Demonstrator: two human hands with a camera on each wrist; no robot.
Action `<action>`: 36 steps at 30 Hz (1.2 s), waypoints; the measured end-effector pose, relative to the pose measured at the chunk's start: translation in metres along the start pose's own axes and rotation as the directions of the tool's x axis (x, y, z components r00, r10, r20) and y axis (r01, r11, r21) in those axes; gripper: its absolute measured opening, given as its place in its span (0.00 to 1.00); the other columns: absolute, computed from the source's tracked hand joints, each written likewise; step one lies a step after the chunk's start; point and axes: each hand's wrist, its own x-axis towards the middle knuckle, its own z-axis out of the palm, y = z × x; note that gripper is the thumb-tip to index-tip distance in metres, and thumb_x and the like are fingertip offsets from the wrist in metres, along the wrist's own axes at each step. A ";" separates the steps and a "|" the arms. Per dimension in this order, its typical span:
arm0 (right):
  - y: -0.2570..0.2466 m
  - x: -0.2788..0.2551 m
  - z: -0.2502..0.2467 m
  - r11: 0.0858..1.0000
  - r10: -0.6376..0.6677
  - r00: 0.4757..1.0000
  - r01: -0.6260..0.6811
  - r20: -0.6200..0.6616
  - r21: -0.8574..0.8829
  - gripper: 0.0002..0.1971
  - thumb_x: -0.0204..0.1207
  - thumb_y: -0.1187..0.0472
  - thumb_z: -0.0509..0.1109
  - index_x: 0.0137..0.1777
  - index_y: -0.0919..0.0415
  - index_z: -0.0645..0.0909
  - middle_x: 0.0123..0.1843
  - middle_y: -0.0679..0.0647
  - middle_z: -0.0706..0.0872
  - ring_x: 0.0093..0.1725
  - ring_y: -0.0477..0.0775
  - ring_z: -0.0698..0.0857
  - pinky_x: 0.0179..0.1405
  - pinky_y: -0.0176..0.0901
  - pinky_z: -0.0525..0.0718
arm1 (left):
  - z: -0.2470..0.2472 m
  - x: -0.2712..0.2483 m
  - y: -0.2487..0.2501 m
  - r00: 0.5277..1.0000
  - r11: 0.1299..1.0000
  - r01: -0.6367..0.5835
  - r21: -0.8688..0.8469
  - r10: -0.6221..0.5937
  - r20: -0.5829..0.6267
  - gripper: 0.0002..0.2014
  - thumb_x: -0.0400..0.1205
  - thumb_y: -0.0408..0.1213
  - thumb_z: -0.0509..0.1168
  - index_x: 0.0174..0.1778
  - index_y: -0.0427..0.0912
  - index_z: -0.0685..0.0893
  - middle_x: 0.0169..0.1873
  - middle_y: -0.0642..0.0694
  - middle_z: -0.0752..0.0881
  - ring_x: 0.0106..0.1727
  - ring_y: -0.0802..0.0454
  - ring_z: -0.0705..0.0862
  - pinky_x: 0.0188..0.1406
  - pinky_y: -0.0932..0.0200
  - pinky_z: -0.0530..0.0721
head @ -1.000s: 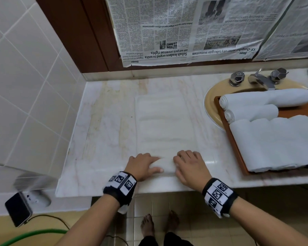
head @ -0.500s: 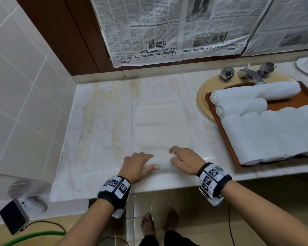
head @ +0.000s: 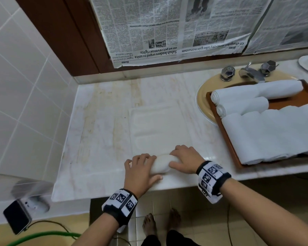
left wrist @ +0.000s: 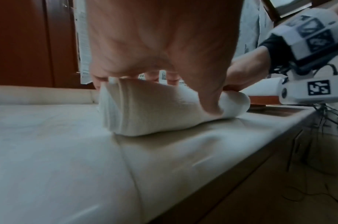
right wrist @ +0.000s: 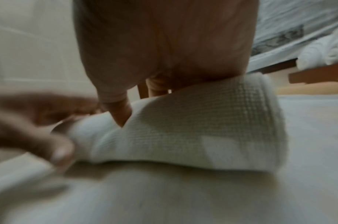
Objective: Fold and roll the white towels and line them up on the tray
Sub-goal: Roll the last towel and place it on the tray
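Beside towel [head: 156,128]: tray [head: 226,132], faucet [head: 251,73], newspaper [head: 167,27]

Two rolled towels [head: 256,91], one tray [head: 220,121]

Waffle-weave cloth towel [right wrist: 202,128] — glossy marble counter [head: 100,139].

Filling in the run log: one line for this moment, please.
left hand: grips towel roll | right hand: grips roll | tray: two rolled
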 end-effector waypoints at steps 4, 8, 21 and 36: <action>0.002 -0.003 -0.003 0.997 0.013 0.996 -0.006 -0.089 0.077 0.31 0.72 0.37 0.56 0.69 0.53 0.81 0.60 0.54 0.77 0.58 0.57 0.78 0.63 0.52 0.73 | -0.007 0.011 -0.006 0.989 0.988 0.079 -0.134 -0.060 0.138 0.30 0.78 0.68 0.62 0.75 0.60 0.75 0.64 0.54 0.78 0.68 0.48 0.73 0.66 0.45 0.66; 0.001 -0.018 0.025 0.974 -0.167 0.917 0.095 -0.363 -0.207 0.26 0.70 0.42 0.61 0.62 0.57 0.80 0.55 0.55 0.81 0.49 0.58 0.81 0.52 0.55 0.80 | -0.025 0.035 -0.012 0.918 0.957 0.202 -0.207 -0.111 0.382 0.34 0.75 0.72 0.64 0.75 0.62 0.75 0.67 0.52 0.78 0.71 0.47 0.72 0.68 0.41 0.69; 0.004 0.014 -0.018 0.992 0.015 1.000 -0.017 0.023 0.124 0.18 0.81 0.47 0.59 0.62 0.56 0.82 0.59 0.54 0.86 0.60 0.59 0.82 0.60 0.50 0.74 | -0.023 0.027 0.000 0.956 0.991 0.110 -0.073 -0.086 0.279 0.33 0.81 0.73 0.50 0.80 0.63 0.66 0.72 0.56 0.78 0.74 0.50 0.70 0.70 0.42 0.60; -0.003 0.005 -0.006 0.995 -0.099 0.994 0.100 -0.047 0.020 0.28 0.76 0.45 0.68 0.72 0.58 0.77 0.66 0.56 0.80 0.65 0.59 0.77 0.67 0.51 0.74 | -0.011 0.012 0.011 0.999 0.998 -0.038 -0.054 0.036 -0.030 0.32 0.73 0.66 0.66 0.70 0.58 0.72 0.67 0.55 0.76 0.65 0.48 0.77 0.65 0.42 0.70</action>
